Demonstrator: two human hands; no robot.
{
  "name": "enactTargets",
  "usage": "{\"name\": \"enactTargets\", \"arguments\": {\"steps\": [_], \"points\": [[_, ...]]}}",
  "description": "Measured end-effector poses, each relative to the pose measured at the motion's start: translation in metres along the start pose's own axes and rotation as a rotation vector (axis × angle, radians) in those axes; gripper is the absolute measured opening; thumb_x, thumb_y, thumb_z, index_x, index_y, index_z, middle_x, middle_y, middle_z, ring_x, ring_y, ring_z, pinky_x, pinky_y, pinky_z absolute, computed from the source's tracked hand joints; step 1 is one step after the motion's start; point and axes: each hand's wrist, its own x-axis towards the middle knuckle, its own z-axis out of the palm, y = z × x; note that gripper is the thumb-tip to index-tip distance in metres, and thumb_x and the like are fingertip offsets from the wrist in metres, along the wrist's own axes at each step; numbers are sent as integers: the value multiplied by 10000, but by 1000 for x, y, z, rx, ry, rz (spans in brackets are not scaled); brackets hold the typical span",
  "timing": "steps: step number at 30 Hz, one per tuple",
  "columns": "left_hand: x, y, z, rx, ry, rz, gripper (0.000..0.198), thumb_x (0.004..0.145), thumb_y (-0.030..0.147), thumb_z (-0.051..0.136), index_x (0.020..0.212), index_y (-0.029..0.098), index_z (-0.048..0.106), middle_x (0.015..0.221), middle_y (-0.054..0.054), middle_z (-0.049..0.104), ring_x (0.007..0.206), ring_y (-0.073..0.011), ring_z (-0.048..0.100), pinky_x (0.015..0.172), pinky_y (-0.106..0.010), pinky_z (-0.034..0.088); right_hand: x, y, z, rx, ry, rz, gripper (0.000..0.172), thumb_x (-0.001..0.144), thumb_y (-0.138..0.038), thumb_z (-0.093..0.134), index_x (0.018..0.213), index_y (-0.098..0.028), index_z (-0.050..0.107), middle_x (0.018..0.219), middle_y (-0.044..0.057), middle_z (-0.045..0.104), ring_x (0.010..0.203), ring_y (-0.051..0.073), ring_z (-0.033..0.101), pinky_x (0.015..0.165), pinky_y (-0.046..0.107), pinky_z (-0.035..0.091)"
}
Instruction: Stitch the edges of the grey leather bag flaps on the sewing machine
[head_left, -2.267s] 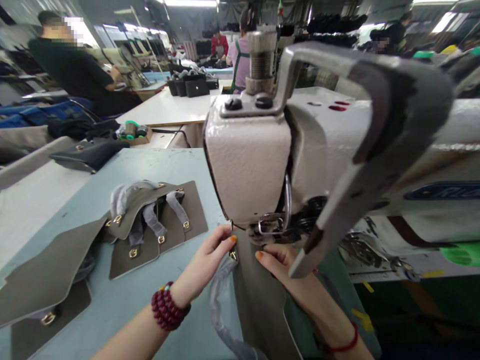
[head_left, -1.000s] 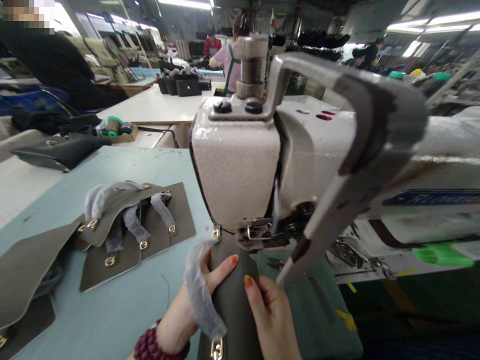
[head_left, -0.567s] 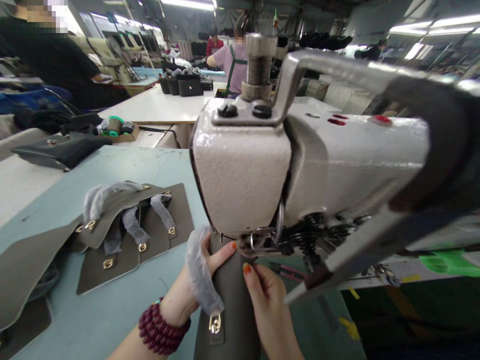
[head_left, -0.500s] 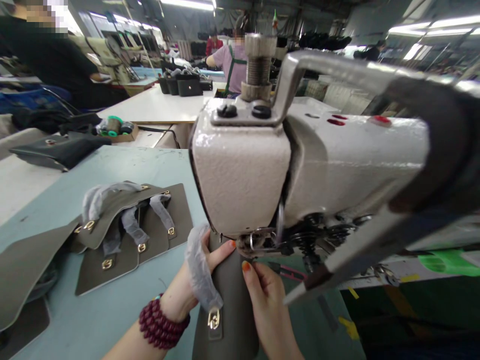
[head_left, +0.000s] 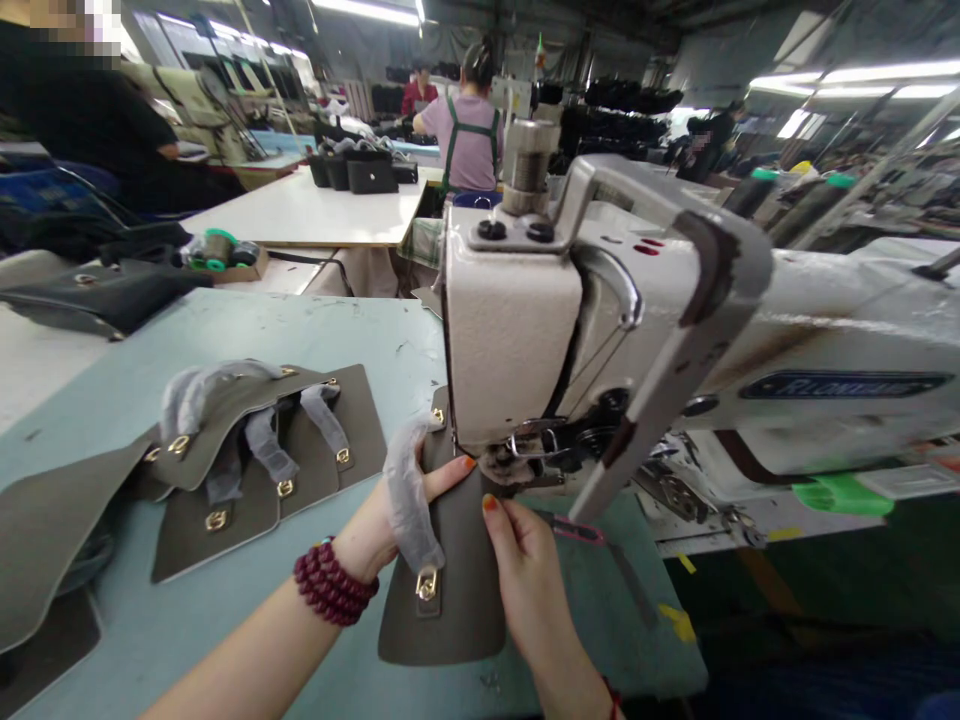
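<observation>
A taupe leather flap with a gold buckle and a foam-wrapped strap lies under the head of a white sewing machine. My left hand presses on the flap's left side, thumb stretched toward the presser foot, with the wrapped strap draped over it. My right hand holds the flap's right edge, thumb on top near the needle. Both wear orange nail polish; a dark red bead bracelet circles my left wrist.
A pile of similar taupe flaps with gold buckles lies on the pale blue table to the left. Black bags and thread spools sit further back. Other people work at tables behind. Pink-handled snips lie right of my hand.
The flap has come toward me from under the machine, showing more of its rounded end. My view has pulled back and to the left; both hands stay on the flap.
</observation>
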Motion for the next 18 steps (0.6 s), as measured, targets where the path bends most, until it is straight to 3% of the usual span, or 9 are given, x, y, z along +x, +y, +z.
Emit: {"name": "enactTargets", "arguments": {"steps": [5, 11, 18], "points": [[-9, 4, -4, -20, 0, -81, 548, 729, 367, 737, 1209, 183, 547, 1147, -99, 679, 953, -259, 685, 805, -326, 584, 3, 0, -6, -30, 7, -57, 406, 901, -445, 471, 630, -148, 523, 590, -24, 457, 573, 112, 423, 512, 198, 320], [-20, 11, -10, -179, -150, -444, 446, 764, 384, 717, 1087, 86, 643, 975, -156, 739, 849, -246, 710, 767, -315, 580, 17, -6, -25, -18, -21, -44, 410, 881, -493, 507, 693, -137, 587, 519, -21, 513, 435, 112, 512, 397, 180, 335], [-10, 8, -2, -334, -192, -487, 252, 737, 306, 743, 903, 118, 715, 837, -106, 758, 720, -209, 710, 730, -311, 575, 23, -2, -22, 131, -55, -3, 392, 838, -496, 559, 690, -136, 607, 523, -14, 556, 403, 117, 542, 347, 168, 346]]}}
